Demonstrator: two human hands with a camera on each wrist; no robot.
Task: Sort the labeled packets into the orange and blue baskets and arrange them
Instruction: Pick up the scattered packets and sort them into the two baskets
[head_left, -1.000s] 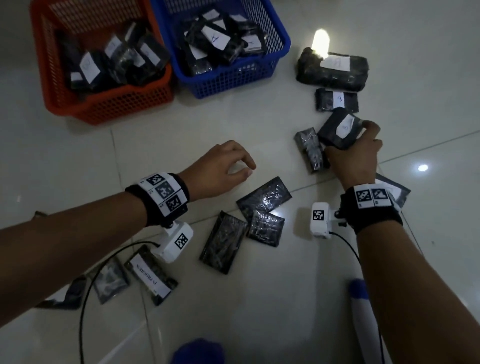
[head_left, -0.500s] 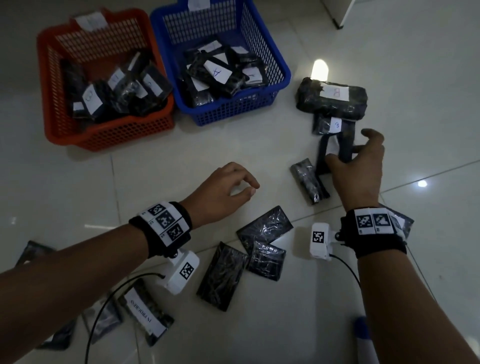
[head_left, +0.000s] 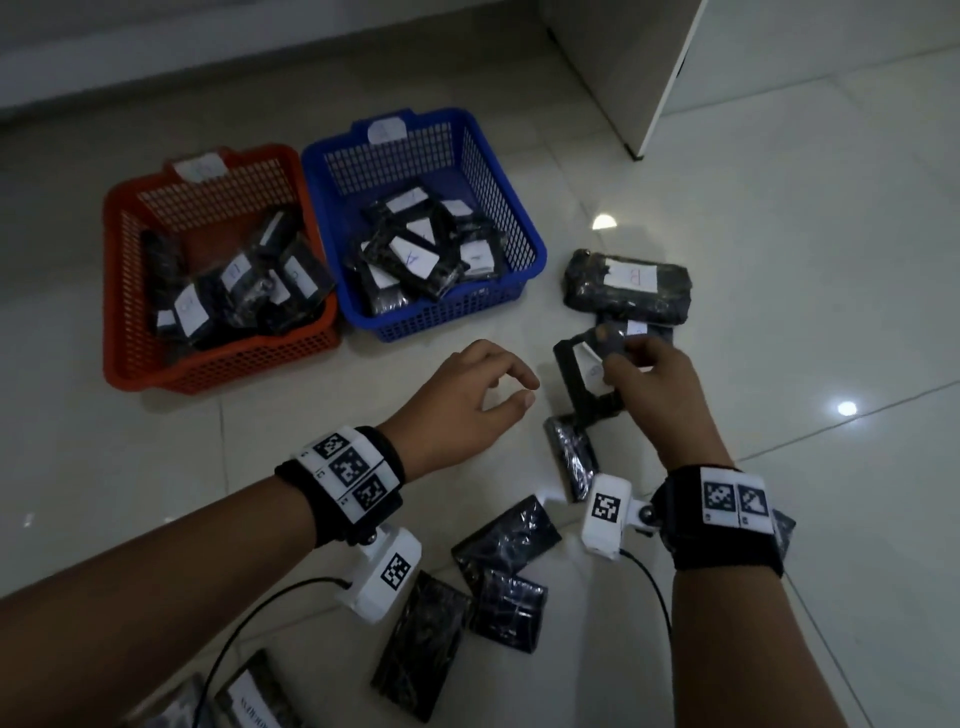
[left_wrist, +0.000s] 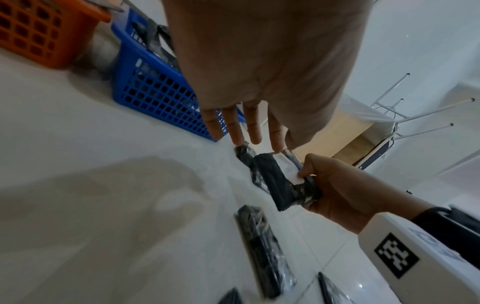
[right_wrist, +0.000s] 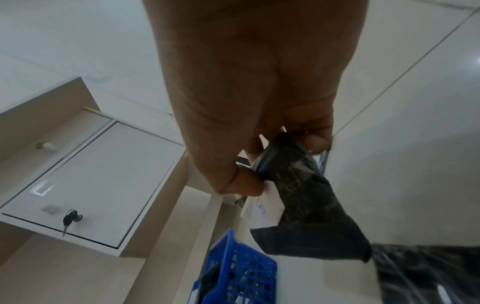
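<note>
Black packet (head_left: 582, 379) in right hand (head_left: 649, 384); 2 baskets (head_left: 218, 364).

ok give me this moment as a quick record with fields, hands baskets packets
right hand: pinches a labeled black packet, lifted off the floor
left hand: holds nothing, fingers loosely curled, above the floor
orange basket: partly filled with labeled packets
blue basket: partly filled with labeled packets
large wrapped bundle: on the floor right of the blue basket
loose packets: scattered on the floor near the wrists
held packet's label: letter unreadable
</note>
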